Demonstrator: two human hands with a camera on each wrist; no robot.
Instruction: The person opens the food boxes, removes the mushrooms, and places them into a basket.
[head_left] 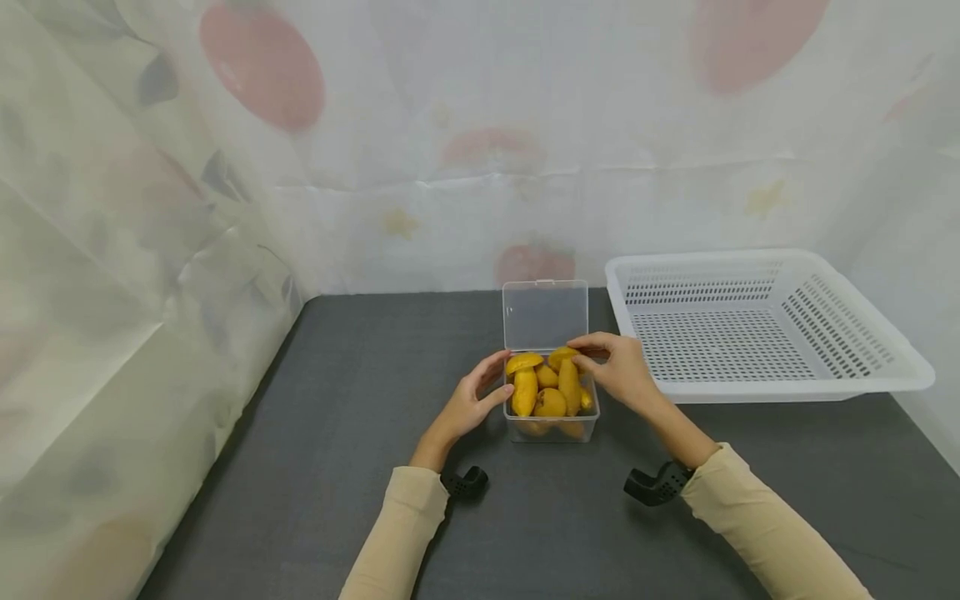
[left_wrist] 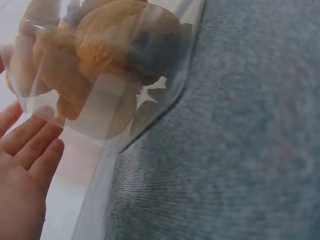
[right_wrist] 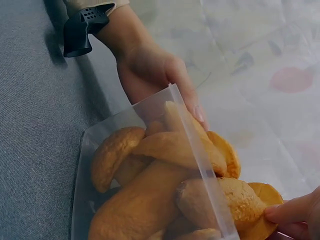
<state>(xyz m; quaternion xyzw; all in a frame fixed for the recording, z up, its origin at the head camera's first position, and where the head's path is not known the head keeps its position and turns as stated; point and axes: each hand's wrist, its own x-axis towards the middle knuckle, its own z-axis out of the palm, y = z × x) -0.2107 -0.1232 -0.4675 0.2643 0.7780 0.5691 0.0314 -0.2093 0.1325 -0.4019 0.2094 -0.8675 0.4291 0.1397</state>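
A clear plastic box (head_left: 551, 417) full of yellow mushrooms (head_left: 525, 392) stands on the dark table, its hinged lid (head_left: 546, 315) tipped up at the back. My left hand (head_left: 463, 407) rests against the box's left side, thumb near the rim. In the left wrist view its fingers (left_wrist: 37, 142) lie fairly straight along the clear wall. My right hand (head_left: 626, 372) reaches over the right rear corner. Between thumb and fingers it pinches a mushroom (right_wrist: 245, 202) by its cap, the stem lying among the others in the box.
A white perforated plastic basket (head_left: 765, 387) sits at the back right, just beyond my right hand. Printed sheeting (head_left: 420, 108) hangs behind the dark table (head_left: 360, 375) and along its left side. Black wrist mounts (head_left: 660, 485) project from under both sleeves.
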